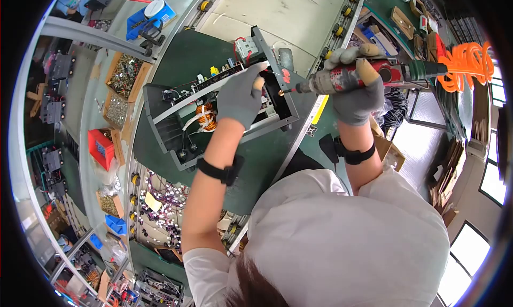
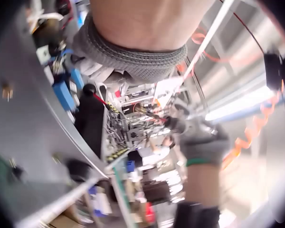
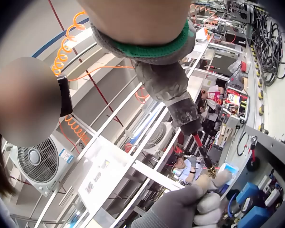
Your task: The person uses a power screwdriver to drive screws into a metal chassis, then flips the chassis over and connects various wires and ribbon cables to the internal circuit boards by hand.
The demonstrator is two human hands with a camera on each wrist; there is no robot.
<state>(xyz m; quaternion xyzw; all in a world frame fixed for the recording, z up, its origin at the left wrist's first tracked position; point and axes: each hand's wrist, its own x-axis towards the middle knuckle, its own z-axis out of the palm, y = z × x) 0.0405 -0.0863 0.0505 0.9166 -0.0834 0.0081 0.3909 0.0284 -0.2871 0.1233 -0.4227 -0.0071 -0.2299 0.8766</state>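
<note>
My right hand, in a grey glove, grips a worn red and grey power screwdriver held level. A small brass-coloured fastener sits at the bit's tip, beside the end wall of an open dark metal case. My gloved left hand reaches over that case near the same wall. In the right wrist view the left hand's fingers are curled, with the thumb close to the bit tip; I cannot tell whether they hold anything. Inside the case are a copper-wound coil, wiring and circuit boards.
The case rests on a dark green mat on a roller line. Left of it are wooden bins of small parts and a red bin. An orange coiled hose runs from the screwdriver. Bundled black cables lie at the right.
</note>
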